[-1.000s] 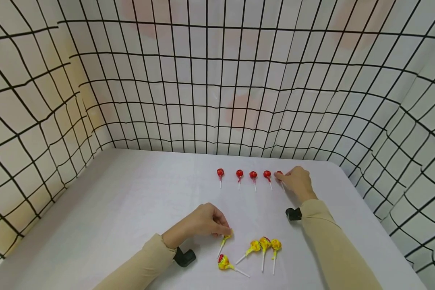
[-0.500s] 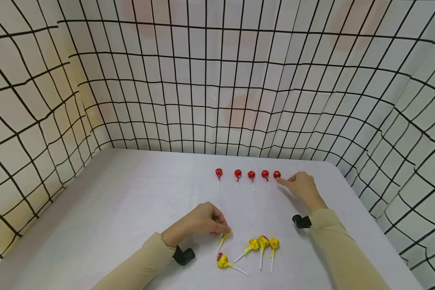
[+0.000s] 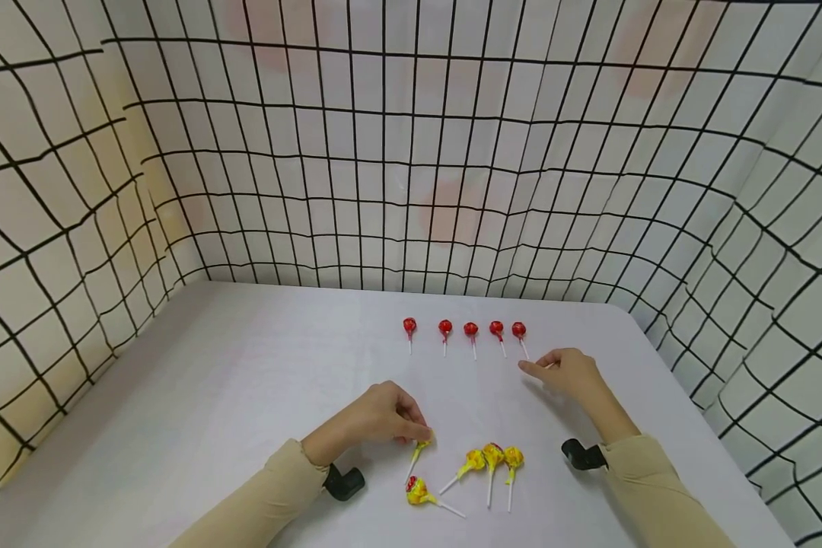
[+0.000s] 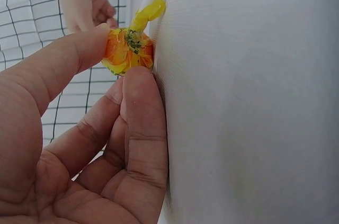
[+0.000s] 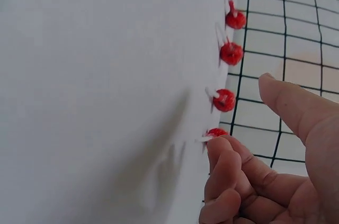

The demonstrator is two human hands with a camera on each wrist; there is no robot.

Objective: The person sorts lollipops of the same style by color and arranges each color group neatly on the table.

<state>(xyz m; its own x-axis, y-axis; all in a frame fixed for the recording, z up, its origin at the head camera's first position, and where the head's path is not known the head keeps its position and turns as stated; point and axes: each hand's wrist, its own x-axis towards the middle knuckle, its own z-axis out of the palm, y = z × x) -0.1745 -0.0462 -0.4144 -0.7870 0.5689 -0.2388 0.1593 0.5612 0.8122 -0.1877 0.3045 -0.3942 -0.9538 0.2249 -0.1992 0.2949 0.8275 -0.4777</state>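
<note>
I have the left hand [image 3: 383, 415] pinching a yellow lollipop [image 4: 130, 49] at the table [image 3: 281, 365], stick [image 3: 412, 464] slanting nearward; three yellow lollipops [image 3: 492, 457] lie rightward, closer to this hand. My right hand [image 3: 571, 373], grip wide and empty, sits just nearside of the rightmost red lollipop [image 3: 518, 329].

Wht tbl [image 3: 246, 365] w/ blk-grid wht backdrop [image 3: 345, 179] behind & on both sides.

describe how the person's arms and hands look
The left sleeve and right sleeve are long, plain beige and slightly wrinkled. The left wrist camera and right wrist camera are small, black and rounded. The left hand and right hand are bare and ungloved.
</note>
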